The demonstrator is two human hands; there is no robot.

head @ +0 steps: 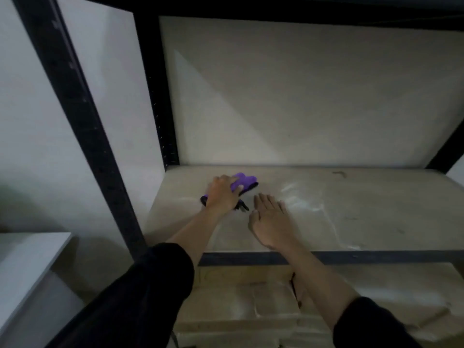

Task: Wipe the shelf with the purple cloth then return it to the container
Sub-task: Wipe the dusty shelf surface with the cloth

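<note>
The purple cloth (243, 182) with a dark edge lies bunched on the beige shelf board (351, 209), near its back left corner. My left hand (222, 194) lies on top of the cloth and presses it to the board, fingers spread over it. My right hand (270, 217) rests flat on the shelf just right of the cloth, fingers straight, holding nothing. No container is in view.
Black metal uprights (82, 116) frame the shelf unit, and a black front rail (376, 257) runs along the board's edge. A small dark mark (339, 173) sits at the back right. Cardboard boxes (251, 305) lie on the level below. A white surface (27, 257) stands at the left.
</note>
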